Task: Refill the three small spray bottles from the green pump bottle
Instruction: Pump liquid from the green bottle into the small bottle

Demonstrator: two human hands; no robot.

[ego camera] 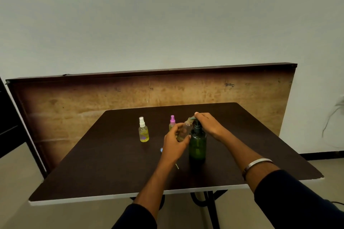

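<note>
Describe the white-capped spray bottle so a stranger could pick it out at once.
Start at the dark brown table and find the tall green pump bottle that both hands are working at. Look to its left, past the pink-capped bottle: the white-capped spray bottle stands alone and upright, untouched, clear with yellow liquid inside.

Both arms extended forward, hands close together at mid-reach.

Left hand (175, 141): fingers curled round a small clear bottle (184, 131), held tilted. Right hand (209, 126): palm down, fingers resting atop the pump head (195, 120). Metal bangle (257, 164) on right wrist; dark sleeves on both forearms.
</note>
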